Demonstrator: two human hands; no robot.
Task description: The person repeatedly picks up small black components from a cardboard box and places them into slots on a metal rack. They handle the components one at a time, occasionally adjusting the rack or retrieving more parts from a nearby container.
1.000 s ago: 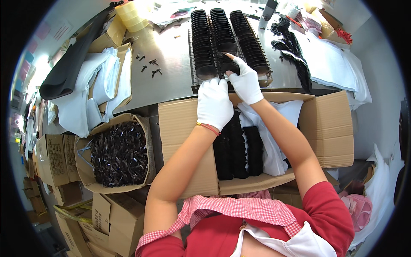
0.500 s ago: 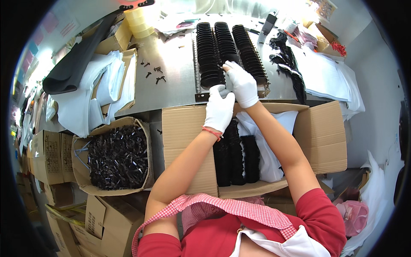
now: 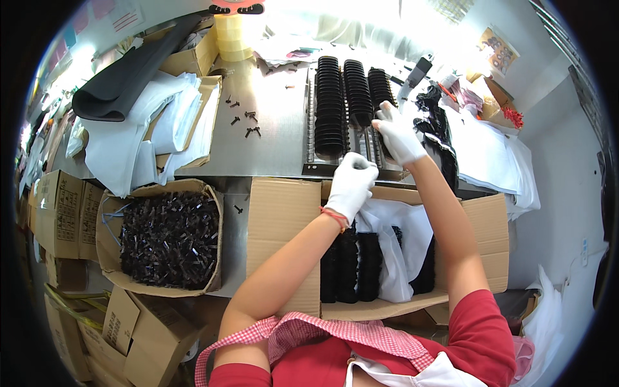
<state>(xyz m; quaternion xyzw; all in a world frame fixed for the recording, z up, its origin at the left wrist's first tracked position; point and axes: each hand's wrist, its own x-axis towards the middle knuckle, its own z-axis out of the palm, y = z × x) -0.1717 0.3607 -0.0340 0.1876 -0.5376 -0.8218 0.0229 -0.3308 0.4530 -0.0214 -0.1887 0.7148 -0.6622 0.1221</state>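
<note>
Slotted metal rack (image 3: 318, 169), on the steel worktop (image 3: 271, 149), front edge close to the worktop's near edge. It carries three lengthwise rows of thin black rounded discs, set closely one behind another. Left row (image 3: 329, 109) reaches nearly to the front; middle row (image 3: 358, 93) stops farther back, leaving bare channel ahead of it; right row (image 3: 379, 84) partly covered by a hand.

Left hand (image 3: 352, 186), white glove: at the rack's front edge, fingers curled in toward the thumb. Contents of the curl, if any, cannot be told. Right hand (image 3: 401, 137), white glove: over the right side of the rack, thumb and forefinger slightly parted beside the front of the middle row. Whether a disc sits between them cannot be told.

Directly below the rack: open cardboard box (image 3: 284, 245) holding black fuzzy strips (image 3: 369, 264) and a crumpled white sheet (image 3: 394, 271). To its left, a carton (image 3: 106, 258) filled with small glossy black pieces (image 3: 169, 238).

Worktop, left of rack: scattered small dark T-shaped parts (image 3: 250, 117); farther left, white sheets (image 3: 116, 151) and a folded black sheet (image 3: 106, 100). Right of rack: black tangled material (image 3: 447, 151) beside more white sheets (image 3: 487, 151).
</note>
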